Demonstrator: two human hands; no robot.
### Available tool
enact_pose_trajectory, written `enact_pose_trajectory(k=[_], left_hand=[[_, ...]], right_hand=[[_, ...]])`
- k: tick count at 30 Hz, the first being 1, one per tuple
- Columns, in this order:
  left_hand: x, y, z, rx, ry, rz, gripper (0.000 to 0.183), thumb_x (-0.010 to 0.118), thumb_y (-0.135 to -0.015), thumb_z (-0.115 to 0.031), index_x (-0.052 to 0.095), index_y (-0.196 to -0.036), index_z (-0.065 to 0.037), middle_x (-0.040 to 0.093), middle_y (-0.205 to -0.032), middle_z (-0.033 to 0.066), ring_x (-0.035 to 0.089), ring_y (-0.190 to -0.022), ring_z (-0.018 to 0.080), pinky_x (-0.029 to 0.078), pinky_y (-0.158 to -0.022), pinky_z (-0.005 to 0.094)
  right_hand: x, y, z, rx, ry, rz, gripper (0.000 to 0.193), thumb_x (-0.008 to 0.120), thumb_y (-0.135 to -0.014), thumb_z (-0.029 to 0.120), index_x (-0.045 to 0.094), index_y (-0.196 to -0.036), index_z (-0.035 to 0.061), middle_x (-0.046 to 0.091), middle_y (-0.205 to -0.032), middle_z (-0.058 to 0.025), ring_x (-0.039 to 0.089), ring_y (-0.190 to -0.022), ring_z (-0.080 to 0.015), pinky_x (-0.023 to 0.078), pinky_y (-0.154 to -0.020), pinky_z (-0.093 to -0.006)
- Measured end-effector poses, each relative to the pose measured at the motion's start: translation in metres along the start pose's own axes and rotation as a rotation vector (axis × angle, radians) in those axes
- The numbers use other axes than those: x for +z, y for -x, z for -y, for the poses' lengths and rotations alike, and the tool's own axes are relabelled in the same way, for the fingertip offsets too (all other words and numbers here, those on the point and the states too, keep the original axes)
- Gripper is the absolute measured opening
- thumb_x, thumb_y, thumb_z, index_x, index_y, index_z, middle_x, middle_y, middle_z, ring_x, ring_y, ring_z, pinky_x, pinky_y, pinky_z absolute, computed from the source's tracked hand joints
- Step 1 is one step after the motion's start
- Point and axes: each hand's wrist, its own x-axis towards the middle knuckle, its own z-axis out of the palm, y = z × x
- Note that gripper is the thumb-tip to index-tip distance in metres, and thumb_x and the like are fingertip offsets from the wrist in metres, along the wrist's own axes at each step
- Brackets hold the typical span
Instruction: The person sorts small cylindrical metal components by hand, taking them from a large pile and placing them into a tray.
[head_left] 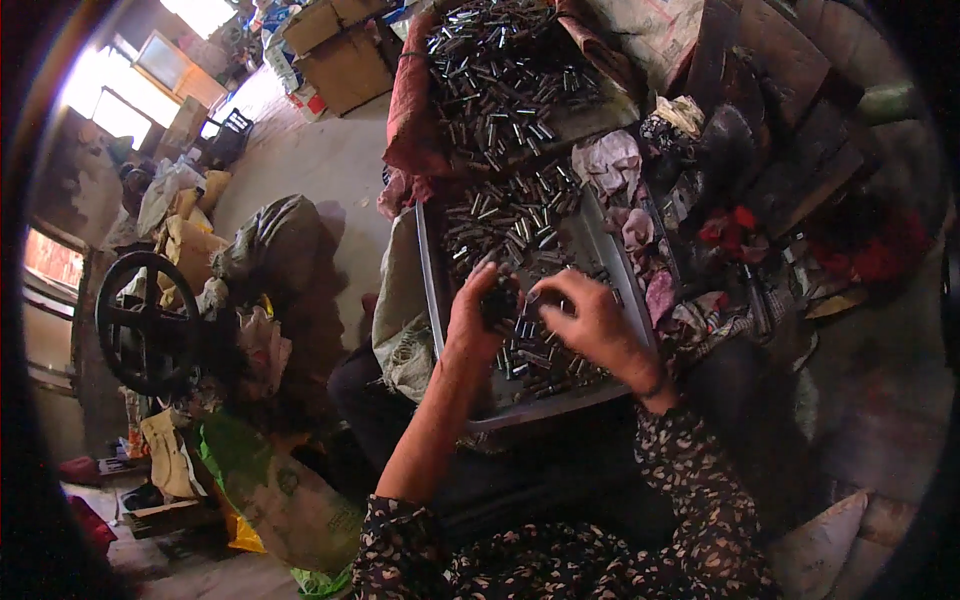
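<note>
Over a grey metal tray [428,290], my left hand [470,315] is cupped round a handful of small dark metal pins [499,303]. Close beside it on the right, my right hand [592,318] has its thumb and forefinger curled together; whatever they pinch is too small and blurred to make out. Short cylindrical metal pieces [515,215], some shiny and some dark, lie loose in the tray below both hands. A larger heap of similar pieces [500,80] spreads beyond the tray, on an open reddish sack [412,110].
Rags [610,165] line the tray's right side, near dark boards [790,170]. A pale woven sack [403,350] hangs at its left edge. Farther left are a black handwheel [148,323] and a green bag [270,490]. A cardboard box [340,65] stands behind.
</note>
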Motion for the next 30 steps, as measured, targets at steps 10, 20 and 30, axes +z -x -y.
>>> enact_pose_trajectory(k=[10, 20, 30], left_hand=[[0.024, -0.019, 0.021, 0.613, -2.209, 0.252, 0.026, 0.061, -0.068, -0.01, 0.06, -0.093, -0.008, 0.056, -0.094, 0.0152, 0.058, -0.082, 0.0329, 0.05, -0.065, 0.0387], [0.017, -0.017, 0.038, 0.898, -2.573, 0.356, 0.015, 0.056, -0.071, -0.011, 0.057, -0.085, -0.006, 0.054, -0.088, 0.0133, 0.055, -0.078, 0.0273, 0.048, -0.061, 0.0349], [0.022, -0.008, -0.012, 0.084, -1.526, 0.106, 0.035, 0.064, -0.069, -0.012, 0.062, -0.102, -0.002, 0.063, -0.069, 0.0088, 0.057, -0.059, 0.0114, 0.047, -0.058, 0.0253]], right_hand=[[-0.033, -0.001, -0.047, 0.413, -0.311, -0.074, 0.025, 0.061, -0.081, 0.017, 0.059, -0.098, -0.0021, 0.063, -0.08, -0.0062, 0.054, -0.068, -0.0096, 0.046, -0.062, -0.0266], [-0.024, 0.003, -0.056, 0.211, -0.06, -0.157, 0.014, 0.063, -0.077, 0.011, 0.061, -0.088, 0.0029, 0.058, -0.081, -0.0111, 0.057, -0.079, -0.0268, 0.044, -0.071, -0.0347], [-0.026, 0.004, -0.05, 0.277, -0.101, -0.068, 0.016, 0.064, -0.075, 0.008, 0.061, -0.09, 0.0042, 0.059, -0.087, -0.0105, 0.057, -0.083, -0.0238, 0.044, -0.074, -0.0305]])
